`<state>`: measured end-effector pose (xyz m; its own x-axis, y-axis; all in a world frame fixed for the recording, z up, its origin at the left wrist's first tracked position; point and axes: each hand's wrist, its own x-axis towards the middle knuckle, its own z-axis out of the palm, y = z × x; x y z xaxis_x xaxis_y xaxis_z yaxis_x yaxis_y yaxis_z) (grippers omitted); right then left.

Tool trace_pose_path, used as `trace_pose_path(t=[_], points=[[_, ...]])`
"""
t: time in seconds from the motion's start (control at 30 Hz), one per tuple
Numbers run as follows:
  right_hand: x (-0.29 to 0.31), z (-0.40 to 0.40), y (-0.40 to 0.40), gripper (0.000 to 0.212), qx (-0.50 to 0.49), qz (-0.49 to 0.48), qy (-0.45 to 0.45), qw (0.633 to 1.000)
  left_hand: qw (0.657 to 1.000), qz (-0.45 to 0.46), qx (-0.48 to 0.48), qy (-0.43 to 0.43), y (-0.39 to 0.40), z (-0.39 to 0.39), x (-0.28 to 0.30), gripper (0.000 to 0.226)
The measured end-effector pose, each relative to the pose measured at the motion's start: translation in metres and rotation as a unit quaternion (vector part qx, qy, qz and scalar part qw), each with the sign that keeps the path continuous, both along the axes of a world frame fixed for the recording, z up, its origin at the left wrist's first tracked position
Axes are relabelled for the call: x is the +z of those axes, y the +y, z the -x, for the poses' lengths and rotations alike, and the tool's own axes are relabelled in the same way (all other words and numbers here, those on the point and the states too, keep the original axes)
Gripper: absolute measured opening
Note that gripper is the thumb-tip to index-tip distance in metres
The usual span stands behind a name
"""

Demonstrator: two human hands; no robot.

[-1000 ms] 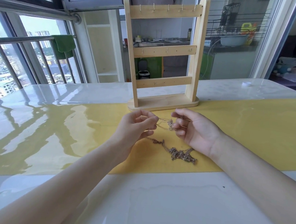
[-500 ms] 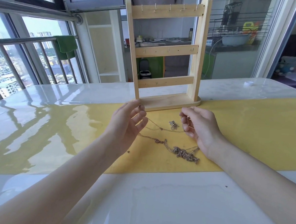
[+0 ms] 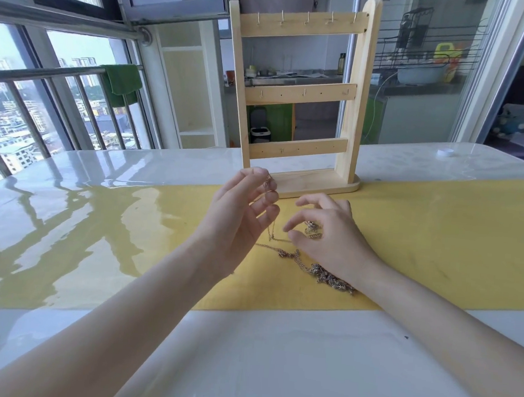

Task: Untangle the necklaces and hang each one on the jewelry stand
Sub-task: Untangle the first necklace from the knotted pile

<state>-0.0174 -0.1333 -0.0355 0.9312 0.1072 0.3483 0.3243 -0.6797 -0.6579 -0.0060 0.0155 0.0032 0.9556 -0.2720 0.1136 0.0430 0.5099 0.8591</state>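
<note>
We have hung nothing yet: the jewelry stand [image 3: 301, 108] beyond our fingertips is bare. Our left hand [image 3: 241, 215] pinches a thin chain [image 3: 272, 230]; our right hand [image 3: 326, 234] curls round its pendant [image 3: 312, 229], the tangled necklaces [image 3: 326, 274] lying just behind.

High-rise flat, enclosed balcony. Glossy white tabletop [image 3: 274, 354] with yellow runner [image 3: 437, 241]; railing [image 3: 46, 73] with green towel [image 3: 121, 83], city blocks far below. Kitchen counter [image 3: 294, 76], dish rack [image 3: 426, 51], bin [image 3: 259, 134] behind glass doors.

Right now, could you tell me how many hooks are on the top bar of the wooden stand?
5, all empty, spaced along the top bar of the jewelry stand: leftmost, then, and rightmost. None looks hidden.
</note>
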Motion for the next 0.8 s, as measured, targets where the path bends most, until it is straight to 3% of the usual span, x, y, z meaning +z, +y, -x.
trace_pose_path(t=[0.23, 0.33, 0.43, 0.53, 0.6, 0.7, 0.8], points=[[0.005, 0.003, 0.005, 0.015, 0.101, -0.096, 0.068, 0.988, 0.999, 0.040, -0.003, 0.020, 0.003, -0.002, 0.004, 0.008], [0.007, 0.005, 0.006, 0.011, 0.100, -0.159, 0.077, 0.979, 0.999, 0.035, 0.028, 0.024, 0.007, -0.007, 0.005, 0.011], [0.006, 0.001, 0.000, 0.006, 0.056, -0.247, 0.077, 0.964, 0.991, -0.092, 0.092, 0.009, 0.013, -0.011, -0.003, 0.006], [0.005, -0.001, -0.005, 0.006, 0.029, -0.287, 0.058, 0.956, 0.945, -0.298, 0.129, -0.031, 0.013, -0.013, -0.016, 0.006], [0.004, -0.002, -0.005, 0.007, 0.020, -0.268, 0.046, 0.962, 0.908, -0.385, 0.141, -0.088, 0.011, -0.012, -0.020, 0.012], [0.003, -0.003, -0.003, 0.009, 0.028, -0.234, 0.040, 0.971, 0.871, -0.434, 0.137, -0.183, 0.007, -0.007, -0.016, 0.015], [0.003, -0.002, -0.003, 0.009, 0.038, -0.218, 0.034, 0.975, 0.856, -0.455, 0.113, -0.218, 0.004, -0.002, -0.014, 0.019]])
